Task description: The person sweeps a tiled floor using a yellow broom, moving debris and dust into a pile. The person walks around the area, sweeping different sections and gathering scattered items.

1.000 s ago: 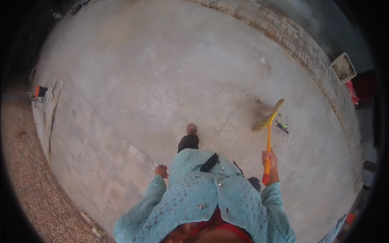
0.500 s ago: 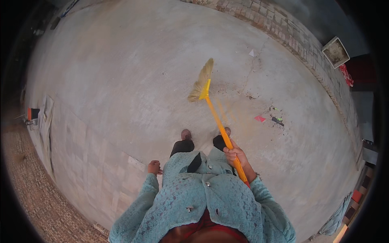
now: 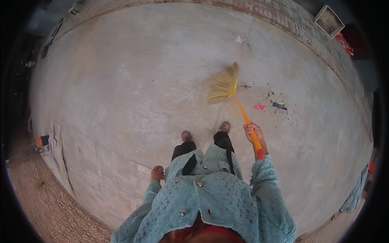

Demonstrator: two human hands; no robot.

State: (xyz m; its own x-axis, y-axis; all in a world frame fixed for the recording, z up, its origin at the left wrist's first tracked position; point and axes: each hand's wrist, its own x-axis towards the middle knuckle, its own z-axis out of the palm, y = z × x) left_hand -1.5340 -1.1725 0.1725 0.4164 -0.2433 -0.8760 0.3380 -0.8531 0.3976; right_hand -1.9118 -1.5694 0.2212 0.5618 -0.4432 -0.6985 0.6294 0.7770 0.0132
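Observation:
A broom (image 3: pixel 225 85) with a fan of straw-coloured bristles, a yellow collar and an orange handle reaches forward over the grey concrete floor (image 3: pixel 133 73). Its bristles spread out toward the left. My right hand (image 3: pixel 254 133) is wrapped round the handle near its red end. Beside my left hip hangs my left hand (image 3: pixel 157 173), fingers curled in, with nothing visible in it. Right of the bristles lie scattered dark bits of dirt, a pink-red scrap (image 3: pixel 259 107) and a black and green piece of litter (image 3: pixel 279 105). My feet stand behind the broom head.
Farther off lies a small white scrap (image 3: pixel 238 39). A brick ledge (image 3: pixel 283 25) curves along the far right, with a square pale container (image 3: pixel 329 22) and a red cloth (image 3: pixel 345 43) by it. An orange and black object (image 3: pixel 43 141) and brick paving (image 3: pixel 52 194) are at left.
The broom head has swung to the right, toward the litter, and its bristles have fanned out. My right hand has moved forward and right with the handle. My left hand stays by my hip.

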